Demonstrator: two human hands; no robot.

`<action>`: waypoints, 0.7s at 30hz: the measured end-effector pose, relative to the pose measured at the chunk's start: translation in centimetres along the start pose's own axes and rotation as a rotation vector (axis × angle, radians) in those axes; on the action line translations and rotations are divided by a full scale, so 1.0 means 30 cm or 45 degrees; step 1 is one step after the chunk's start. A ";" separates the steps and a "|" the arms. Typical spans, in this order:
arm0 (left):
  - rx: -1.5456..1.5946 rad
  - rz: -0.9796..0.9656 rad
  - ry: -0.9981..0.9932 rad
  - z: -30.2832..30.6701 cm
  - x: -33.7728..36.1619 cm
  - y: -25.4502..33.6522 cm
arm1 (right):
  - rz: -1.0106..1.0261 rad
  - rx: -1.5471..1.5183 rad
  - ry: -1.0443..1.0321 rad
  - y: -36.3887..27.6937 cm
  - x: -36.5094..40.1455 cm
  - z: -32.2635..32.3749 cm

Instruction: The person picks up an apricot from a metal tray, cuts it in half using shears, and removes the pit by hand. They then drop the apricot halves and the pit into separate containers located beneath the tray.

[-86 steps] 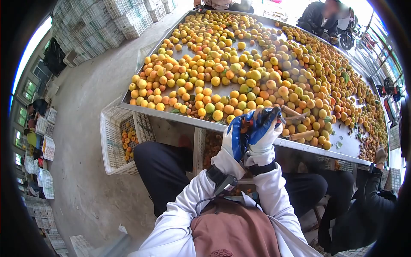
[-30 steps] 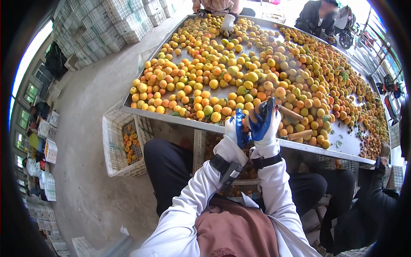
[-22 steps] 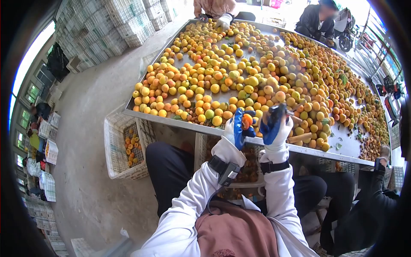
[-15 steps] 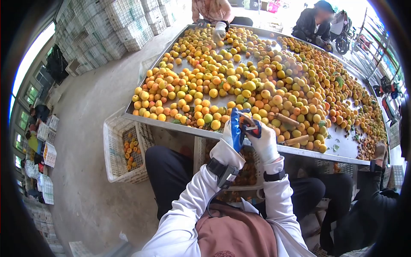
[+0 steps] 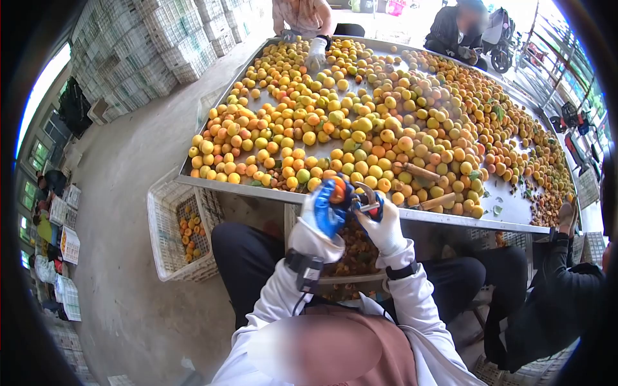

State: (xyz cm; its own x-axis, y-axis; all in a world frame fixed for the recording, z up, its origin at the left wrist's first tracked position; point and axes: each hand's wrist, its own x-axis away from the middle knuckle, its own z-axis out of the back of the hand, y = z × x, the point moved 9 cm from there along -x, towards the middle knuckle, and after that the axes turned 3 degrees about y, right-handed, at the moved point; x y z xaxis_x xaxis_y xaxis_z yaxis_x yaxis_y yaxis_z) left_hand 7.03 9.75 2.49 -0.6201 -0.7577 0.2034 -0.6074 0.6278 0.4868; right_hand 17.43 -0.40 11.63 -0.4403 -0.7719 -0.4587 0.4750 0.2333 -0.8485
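Observation:
My left hand [image 5: 324, 213], in a white glove with a blue coated palm, is closed around an orange apricot [image 5: 337, 190] just above the table's near edge. Close beside it, my right hand [image 5: 385, 229] in a white glove with dark fingertips grips a small hand tool [image 5: 368, 195]. That tool has a curved arm and a short silver bar, and resembles shears; the fingers hide the rest. Beyond both hands, many yellow-orange apricots [image 5: 309, 137] cover the metal table [image 5: 239, 192].
A white plastic crate [image 5: 161, 226] holding some fruit stands on the floor at left. Another crate with dark orange pieces [image 5: 357, 251] sits below my hands. Two wooden sticks [image 5: 422, 172] lie among the apricots. Other people work at the far side and right. Stacked crates [image 5: 138, 55] rise behind.
My left hand has turned and moved a little left and down, and an apricot now shows in it. My right hand keeps the tool, slightly lower. The whole view has shifted somewhat.

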 end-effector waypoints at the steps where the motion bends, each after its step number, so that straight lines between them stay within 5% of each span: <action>1: 0.088 -0.120 0.032 -0.023 0.033 0.076 | -0.009 0.000 -0.004 -0.004 0.020 0.009; 5: -0.302 -0.798 0.138 0.004 0.250 0.566 | 0.016 0.043 -0.209 0.031 0.113 0.035; 8: -0.476 -1.154 0.279 0.221 0.421 0.923 | -0.166 0.404 -0.509 0.099 0.187 0.029; 10: -1.018 -1.410 0.929 0.350 0.582 1.105 | -0.204 0.405 -0.435 0.108 0.210 0.061; 11: -1.077 -1.484 1.009 0.554 0.603 1.213 | -0.231 0.413 -0.366 0.117 0.218 0.084; 14: -1.444 -1.292 1.291 1.215 0.665 1.363 | -0.259 0.431 -0.353 0.142 0.229 0.114; 15: -1.664 -0.896 1.496 1.199 0.675 1.250 | -0.269 0.442 -0.344 0.146 0.228 0.120; 16: -1.755 -0.612 1.422 1.270 0.655 1.165 | -0.268 0.400 -0.327 0.150 0.226 0.122; 17: -2.164 -0.293 1.537 1.492 0.643 1.151 | -0.272 0.394 -0.323 0.160 0.228 0.120; 18: -2.379 -0.454 1.294 1.444 0.628 1.057 | -0.269 0.406 -0.327 0.169 0.232 0.117; 19: -2.609 0.008 1.447 1.702 0.618 1.032 | -0.264 0.418 -0.333 0.173 0.235 0.114; 20: -2.445 0.169 1.202 1.655 0.606 0.925 | -0.263 0.414 -0.335 0.171 0.239 0.111; 21: -2.611 0.107 1.280 1.558 0.618 0.896 | -0.258 0.417 -0.336 0.168 0.243 0.109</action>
State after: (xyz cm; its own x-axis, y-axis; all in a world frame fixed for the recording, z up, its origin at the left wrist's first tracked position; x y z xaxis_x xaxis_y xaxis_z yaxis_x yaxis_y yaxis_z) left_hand -44.00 20.93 -20.37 0.1518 -0.9751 0.1618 0.9490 0.1896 0.2517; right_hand 19.10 -6.77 4.87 -0.3606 -0.9165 -0.1732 0.6337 -0.1045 -0.7665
